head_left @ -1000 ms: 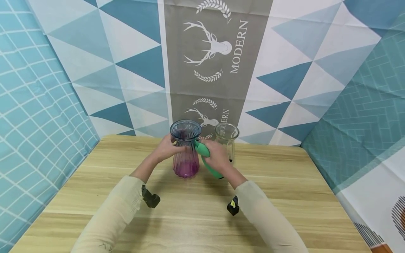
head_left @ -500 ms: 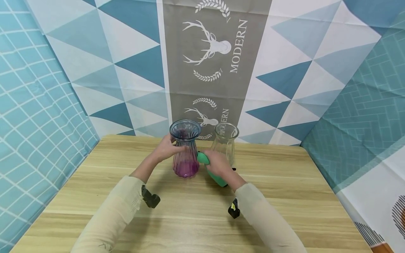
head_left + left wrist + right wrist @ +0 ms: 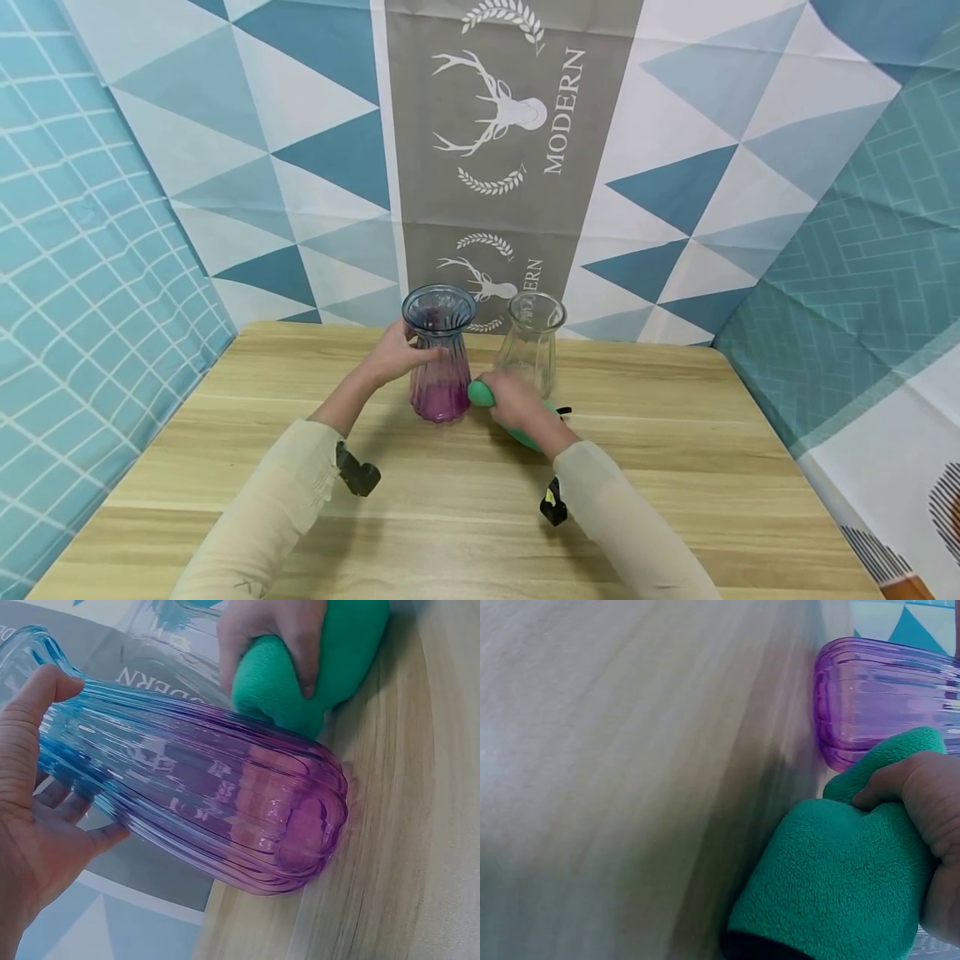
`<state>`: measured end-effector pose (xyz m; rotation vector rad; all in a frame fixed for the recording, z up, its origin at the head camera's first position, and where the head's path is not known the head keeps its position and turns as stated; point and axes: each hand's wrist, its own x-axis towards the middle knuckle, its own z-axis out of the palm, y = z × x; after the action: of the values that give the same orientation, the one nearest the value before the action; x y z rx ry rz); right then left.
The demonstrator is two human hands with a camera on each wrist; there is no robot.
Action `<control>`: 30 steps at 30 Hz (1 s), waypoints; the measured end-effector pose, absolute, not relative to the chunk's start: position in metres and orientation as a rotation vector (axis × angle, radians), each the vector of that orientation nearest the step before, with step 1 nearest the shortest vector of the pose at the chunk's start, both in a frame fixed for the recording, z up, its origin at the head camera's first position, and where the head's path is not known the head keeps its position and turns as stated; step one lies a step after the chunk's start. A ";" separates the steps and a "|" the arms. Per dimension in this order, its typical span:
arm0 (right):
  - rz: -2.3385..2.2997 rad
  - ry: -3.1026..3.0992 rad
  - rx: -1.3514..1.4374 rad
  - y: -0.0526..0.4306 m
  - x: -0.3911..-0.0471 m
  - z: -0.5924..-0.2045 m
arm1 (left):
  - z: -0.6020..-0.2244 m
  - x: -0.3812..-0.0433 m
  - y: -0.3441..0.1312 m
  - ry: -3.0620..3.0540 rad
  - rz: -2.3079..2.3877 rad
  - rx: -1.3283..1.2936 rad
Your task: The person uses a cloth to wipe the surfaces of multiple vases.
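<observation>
A ribbed glass vase (image 3: 441, 385), blue at the rim and fading to purple at the base, stands upright on the table. My left hand (image 3: 392, 357) holds it by the neck, thumb in front and fingers behind, as the left wrist view shows. To its right, my right hand (image 3: 517, 402) grips a bunched green cloth (image 3: 481, 393) with a dark edge. The fuzzy green towelling (image 3: 832, 877) is pinched beneath the thumb and lies against or very near the vase's purple lower side (image 3: 870, 697). Part of the cloth is hidden under the right hand.
A clear glass vase (image 3: 534, 343) stands behind the right hand, close to the coloured vase. The wooden table (image 3: 450, 517) ends at the back against a patterned cloth wall (image 3: 517, 192). Blue tiled fabric (image 3: 97, 250) hangs at the left.
My right hand has moved down along the vase's right side with the green cloth, from mid-height toward the base. My left hand and the coloured vase have stayed in place.
</observation>
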<state>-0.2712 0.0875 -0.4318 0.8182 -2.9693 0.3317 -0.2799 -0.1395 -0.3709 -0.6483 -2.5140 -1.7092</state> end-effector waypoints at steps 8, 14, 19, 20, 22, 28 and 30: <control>0.414 -2.973 0.820 0.092 -0.270 -0.435 | -0.371 -0.279 -0.135 -2.518 -1.726 -0.600; 0.561 -2.898 0.782 0.095 -0.270 -0.429 | -0.371 -0.280 -0.134 -2.500 -1.732 -0.580; 0.747 -2.790 0.716 0.096 -0.270 -0.416 | -0.371 -0.280 -0.132 -2.507 -1.671 -0.582; 0.789 -2.766 0.699 0.096 -0.270 -0.413 | -0.371 -0.280 -0.132 -2.513 -1.655 -0.573; 0.845 -2.701 0.687 0.094 -0.270 -0.406 | -0.370 -0.279 -0.132 -2.522 -1.643 -0.552; 0.923 -2.496 0.666 0.088 -0.270 -0.390 | -0.369 -0.276 -0.133 -2.508 -1.680 -0.550; 0.947 -2.452 0.646 0.087 -0.270 -0.387 | -0.369 -0.276 -0.133 -2.507 -1.685 -0.561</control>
<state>-0.2695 0.0870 -0.3873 0.6462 -2.4517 0.9466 -0.2762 -0.1328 -0.3685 -0.5605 -2.5073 -1.6852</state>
